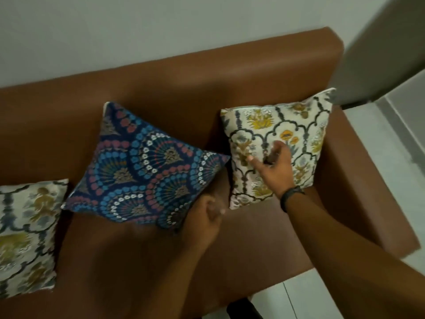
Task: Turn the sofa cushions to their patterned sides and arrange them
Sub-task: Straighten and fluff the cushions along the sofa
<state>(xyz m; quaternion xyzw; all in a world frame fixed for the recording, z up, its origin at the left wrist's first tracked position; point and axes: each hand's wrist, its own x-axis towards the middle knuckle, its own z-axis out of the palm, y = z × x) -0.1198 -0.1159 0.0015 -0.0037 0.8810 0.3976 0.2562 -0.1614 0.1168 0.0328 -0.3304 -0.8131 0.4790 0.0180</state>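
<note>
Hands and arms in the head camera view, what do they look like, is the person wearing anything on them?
Both forearms are bare, with no sleeves in view. The right hand has a dark band, perhaps a watch or bracelet, around its wrist. The left hand shows no glove or ring that can be made out; it is partly blurred.

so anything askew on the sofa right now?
Yes. The blue fan-pattern cushion sits rotated, corners pointing out like a diamond, its lower corner at the left hand. The right cream floral cushion stands fairly square against the backrest; the left cream floral cushion lies flatter on the seat.
</note>
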